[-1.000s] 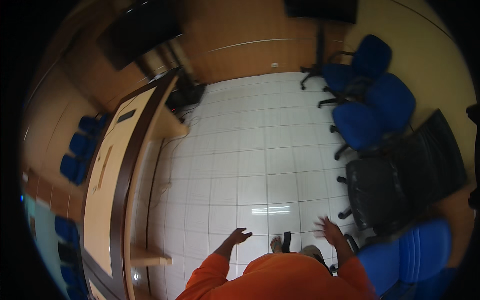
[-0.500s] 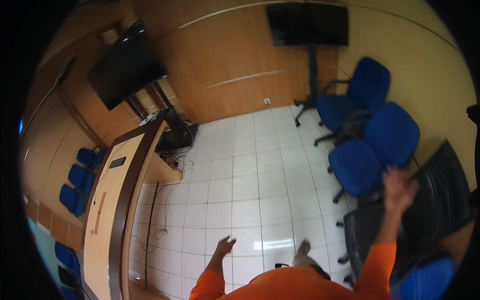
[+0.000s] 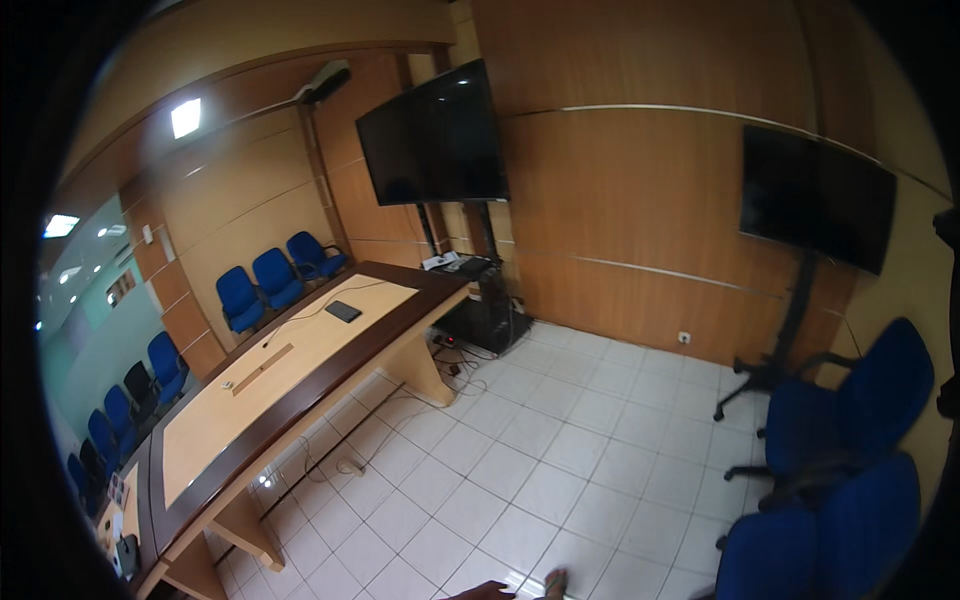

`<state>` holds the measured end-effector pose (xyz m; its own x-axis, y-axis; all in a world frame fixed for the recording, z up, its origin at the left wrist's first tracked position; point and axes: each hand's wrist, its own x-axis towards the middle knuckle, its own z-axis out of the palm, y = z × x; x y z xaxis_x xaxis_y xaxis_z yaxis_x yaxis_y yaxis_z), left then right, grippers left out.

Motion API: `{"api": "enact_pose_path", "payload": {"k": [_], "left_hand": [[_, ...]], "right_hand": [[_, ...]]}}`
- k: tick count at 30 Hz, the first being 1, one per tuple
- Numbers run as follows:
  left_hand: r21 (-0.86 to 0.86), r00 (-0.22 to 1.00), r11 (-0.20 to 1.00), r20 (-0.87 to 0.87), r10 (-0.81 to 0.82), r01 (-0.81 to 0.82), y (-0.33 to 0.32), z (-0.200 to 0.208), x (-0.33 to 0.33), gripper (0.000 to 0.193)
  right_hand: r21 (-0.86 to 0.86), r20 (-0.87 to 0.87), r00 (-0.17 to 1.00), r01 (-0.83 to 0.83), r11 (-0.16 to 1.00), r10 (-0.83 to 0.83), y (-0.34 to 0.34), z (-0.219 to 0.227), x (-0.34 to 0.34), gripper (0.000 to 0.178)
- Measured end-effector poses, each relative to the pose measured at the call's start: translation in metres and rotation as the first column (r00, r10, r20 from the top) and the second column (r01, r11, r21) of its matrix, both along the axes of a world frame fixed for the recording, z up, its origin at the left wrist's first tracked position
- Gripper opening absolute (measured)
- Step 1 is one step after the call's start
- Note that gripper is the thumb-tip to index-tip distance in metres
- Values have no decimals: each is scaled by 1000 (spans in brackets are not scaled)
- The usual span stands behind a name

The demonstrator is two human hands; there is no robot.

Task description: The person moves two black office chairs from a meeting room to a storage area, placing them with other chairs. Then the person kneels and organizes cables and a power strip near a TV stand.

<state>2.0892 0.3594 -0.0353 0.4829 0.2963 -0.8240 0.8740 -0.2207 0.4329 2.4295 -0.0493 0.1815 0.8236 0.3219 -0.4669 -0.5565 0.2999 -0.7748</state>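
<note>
Only a sliver of my left hand (image 3: 485, 592) shows at the lower edge, above the tiled floor. Its visible fingers look loosely stretched, and nothing can be seen in them. Just right of it, my foot (image 3: 556, 582) appears on the tiles. My right hand is out of the picture. Off to the left stands a long table (image 3: 215, 452) with a pale top and dark brown border. A black flat device (image 3: 343, 311) lies on it, beside a thin cable.
Blue office chairs (image 3: 850, 420) line the right side; more blue chairs (image 3: 275, 278) stand beyond the table. Two dark screens on stands, one large (image 3: 435, 140) and one smaller (image 3: 815, 195), face the room. Loose cables (image 3: 455, 385) trail over the floor near the table leg.
My view has swung up and to the left, bringing in more of the table and back wall. My right hand, earlier over the chairs, has left the picture; my left has dropped to the lower edge.
</note>
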Motion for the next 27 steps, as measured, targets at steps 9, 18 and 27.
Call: {"api": "enact_pose_path", "payload": {"k": [9, 18, 27], "left_hand": [[39, 979, 992, 163, -125, 120, 101, -7, 245, 89], [326, 978, 933, 83, -189, 153, 258, 12, 362, 92], [178, 998, 983, 55, 24, -33, 313, 39, 582, 86]], "right_hand": [[-380, 271, 655, -600, 704, 705, 302, 70, 202, 23], [-708, 60, 588, -544, 450, 806, 357, -33, 369, 24], [-787, -372, 515, -616, 32, 772, 222, -260, 483, 27]]}}
